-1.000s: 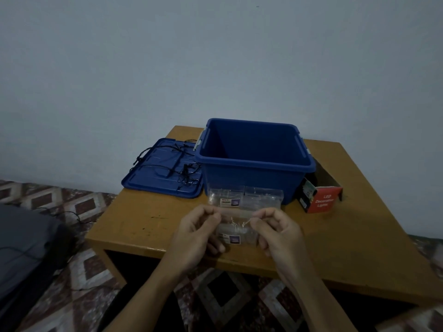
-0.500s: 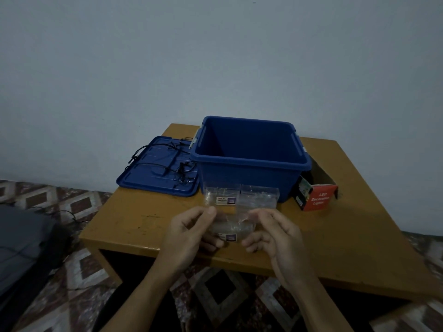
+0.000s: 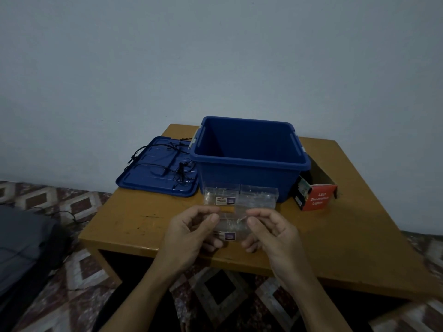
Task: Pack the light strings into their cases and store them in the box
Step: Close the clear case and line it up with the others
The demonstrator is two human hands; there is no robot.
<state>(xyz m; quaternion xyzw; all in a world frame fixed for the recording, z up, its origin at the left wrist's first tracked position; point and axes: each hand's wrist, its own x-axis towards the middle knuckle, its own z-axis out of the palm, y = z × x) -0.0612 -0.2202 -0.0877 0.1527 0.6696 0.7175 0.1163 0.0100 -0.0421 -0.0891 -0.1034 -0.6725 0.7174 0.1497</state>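
I see a table (image 3: 359, 236) holding an open blue box (image 3: 249, 178), with clear cases (image 3: 259, 196) just before it. Nearer me, my left hand (image 3: 191, 233) and right hand (image 3: 275, 236) each pinch an end of another case (image 3: 231, 230) above the table's near edge.

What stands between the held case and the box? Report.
Two other clear cases stand on the table, just before the box's front wall, between it and the case the left hand and right hand hold. They sit below its rim and the box is open, so lifting over likely clears them.
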